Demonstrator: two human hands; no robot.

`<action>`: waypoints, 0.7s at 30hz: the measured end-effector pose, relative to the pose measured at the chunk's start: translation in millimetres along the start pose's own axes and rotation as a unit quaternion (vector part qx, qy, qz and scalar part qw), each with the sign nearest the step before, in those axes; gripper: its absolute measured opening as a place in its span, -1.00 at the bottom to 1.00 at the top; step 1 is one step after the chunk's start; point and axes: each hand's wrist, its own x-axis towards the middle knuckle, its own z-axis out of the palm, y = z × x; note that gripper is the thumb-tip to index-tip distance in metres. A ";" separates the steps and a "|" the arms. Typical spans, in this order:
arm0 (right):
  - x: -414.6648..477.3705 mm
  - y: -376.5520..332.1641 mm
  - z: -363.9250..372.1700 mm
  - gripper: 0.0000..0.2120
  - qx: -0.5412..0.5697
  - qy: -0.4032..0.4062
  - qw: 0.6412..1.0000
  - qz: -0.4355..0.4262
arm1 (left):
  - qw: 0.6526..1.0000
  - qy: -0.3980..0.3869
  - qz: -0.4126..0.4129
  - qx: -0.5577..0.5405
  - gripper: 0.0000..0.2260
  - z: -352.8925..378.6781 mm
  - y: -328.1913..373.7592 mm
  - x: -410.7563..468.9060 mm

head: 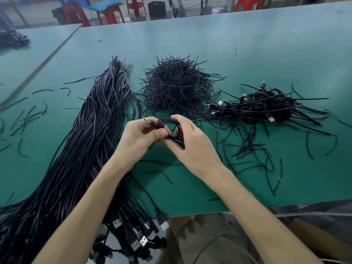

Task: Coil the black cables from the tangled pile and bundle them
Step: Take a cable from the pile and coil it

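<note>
A: While you hold it above the green table (247,54), just in front of the heap of short black ties (175,88), the coiled cable (170,125) reads as a small, tight ring of several thin black loops. Its plug tip (147,120) pokes out to the left past your thumb.

B: You only show us part of it, though. I see the top arc and one strand running out beneath your right fingers. The lower half sits behind your fingers, so I cannot count the loops or tell whether a tie is on it.

A: Same with the rest. The long cable bundle (91,134) on your left runs off the lower left corner, and its USB plugs (141,233) hang over the near table edge. The pile of coiled cables (266,105) on your right is too knotted to tell one coil from another.

B: Now your hands. Your left hand (140,135) pinches the ring's left side, with the thumb pressed across the front and the fingers curled behind.

A: Your right hand (192,143) grips the right side with its back turned to us. The index finger arches over the top of the ring and the other fingers curl under it. Your two forearms rise from the bottom edge and meet at the coil, fingertips nearly touching.
</note>
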 end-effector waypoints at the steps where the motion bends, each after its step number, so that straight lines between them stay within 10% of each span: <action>1: -0.1 -0.1 0.5 -0.43 -0.016 -0.002 1.000 0.000 | 1.000 0.005 -0.001 0.004 -0.91 0.2 -0.2 0.3; 12: -0.2 1.8 4.6 -0.80 -0.118 0.005 0.993 -0.023 | 0.997 0.037 -0.039 0.054 -0.65 -2.8 -5.4 2.4; 21: -0.8 2.6 9.1 -0.88 -0.209 0.024 0.977 -0.023 | 0.996 0.009 0.003 0.092 -0.84 -1.2 -6.6 1.6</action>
